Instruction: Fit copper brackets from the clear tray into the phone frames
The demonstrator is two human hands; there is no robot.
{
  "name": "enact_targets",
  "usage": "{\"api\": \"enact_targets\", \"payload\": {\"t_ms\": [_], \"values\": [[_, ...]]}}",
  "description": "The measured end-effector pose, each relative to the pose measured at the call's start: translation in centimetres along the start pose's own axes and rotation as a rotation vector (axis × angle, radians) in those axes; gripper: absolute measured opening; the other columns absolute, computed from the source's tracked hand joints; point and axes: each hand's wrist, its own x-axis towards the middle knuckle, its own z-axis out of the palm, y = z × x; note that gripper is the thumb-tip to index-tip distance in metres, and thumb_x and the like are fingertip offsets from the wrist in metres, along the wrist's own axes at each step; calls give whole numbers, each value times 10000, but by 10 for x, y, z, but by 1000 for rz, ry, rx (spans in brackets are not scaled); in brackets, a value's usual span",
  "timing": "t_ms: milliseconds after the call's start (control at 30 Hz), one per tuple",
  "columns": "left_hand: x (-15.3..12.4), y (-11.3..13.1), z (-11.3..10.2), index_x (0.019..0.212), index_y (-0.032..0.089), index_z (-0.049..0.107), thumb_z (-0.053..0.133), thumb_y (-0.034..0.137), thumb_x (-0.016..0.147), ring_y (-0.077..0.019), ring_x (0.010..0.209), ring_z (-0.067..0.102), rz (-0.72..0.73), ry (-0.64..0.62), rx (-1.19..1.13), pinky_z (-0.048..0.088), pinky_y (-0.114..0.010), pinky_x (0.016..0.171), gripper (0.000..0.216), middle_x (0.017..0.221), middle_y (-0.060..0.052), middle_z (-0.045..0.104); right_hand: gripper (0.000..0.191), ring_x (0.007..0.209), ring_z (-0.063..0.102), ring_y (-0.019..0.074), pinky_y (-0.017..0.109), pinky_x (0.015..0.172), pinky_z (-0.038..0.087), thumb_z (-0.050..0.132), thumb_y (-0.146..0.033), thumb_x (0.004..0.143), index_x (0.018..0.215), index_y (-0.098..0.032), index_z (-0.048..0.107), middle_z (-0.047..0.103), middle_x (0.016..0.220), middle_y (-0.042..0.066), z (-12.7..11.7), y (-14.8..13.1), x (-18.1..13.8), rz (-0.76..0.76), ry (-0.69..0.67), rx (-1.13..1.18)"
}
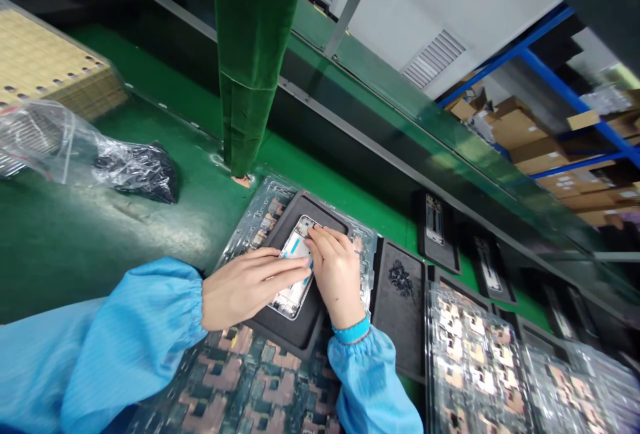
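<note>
A silver phone frame (289,303) with pale blue strips lies tilted in a shallow black tray (314,206). My left hand (253,284) rests across its lower left side, fingers stretched out flat over it. At the upper right of the frame, my right hand (336,267) bends down with thumb and fingertips pinched together against the surface. Whatever those fingertips hold, if anything, is hidden. Beneath the black tray sits a clear plastic blister tray (367,247) with several copper-coloured parts in its pockets.
Just right, a black tray (395,327) carries a heap of small black pieces (400,277). More blister trays (470,347) stand further right. Behind them, phone frames (434,219) sit in black trays. A green post (255,74) rises behind my hands. Left lies a plastic bag (137,167) with black contents.
</note>
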Motion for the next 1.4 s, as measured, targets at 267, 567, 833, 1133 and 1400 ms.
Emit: {"api": "enact_targets", "payload": {"t_ms": [267, 567, 833, 1133, 1400], "values": [[0, 0, -1, 1445, 138, 506, 415, 50, 1012, -228, 1225, 648, 3, 17, 3, 495, -438, 1082, 451, 1470, -84, 604, 193, 1053, 682, 288, 429, 929, 584, 629, -148, 995, 1133, -147, 765, 788, 1097, 103, 0, 0, 1, 11, 17, 6], [1, 2, -2, 1446, 134, 508, 412, 61, 1024, -224, 1235, 644, 0, 27, 10, 500, -436, 1088, 440, 1470, -70, 606, 241, 1065, 676, 271, 421, 927, 583, 593, -113, 1000, 1159, -187, 758, 786, 1116, 86, 3, 0, 0, 49, -7, 0], [0, 3, -1, 1492, 117, 464, 414, 45, 1006, -223, 1258, 638, -10, 33, 7, 505, -416, 1097, 494, 1442, -94, 627, 255, 1111, 652, 274, 419, 966, 556, 579, -110, 1004, 1198, -177, 730, 768, 1173, 93, 2, 1, -3, 60, -42, 6], [-4, 3, 3, 1509, 143, 437, 462, 115, 1002, -234, 1269, 618, -113, 43, -56, 501, -403, 1111, 508, 1437, -110, 621, 333, 1260, 604, 359, 512, 992, 484, 512, -77, 1006, 1321, -100, 618, 662, 1353, 218, -12, -19, 1, -9, -294, -213], [33, -7, -7, 1467, 57, 476, 436, 268, 1055, -306, 1360, 480, -351, 74, 59, 435, -495, 1171, 465, 1477, -180, 548, 360, 1263, 555, 329, 498, 1039, 465, 495, -48, 988, 1313, -118, 634, 664, 1359, 149, -10, -7, -7, 39, -173, -78]]}}
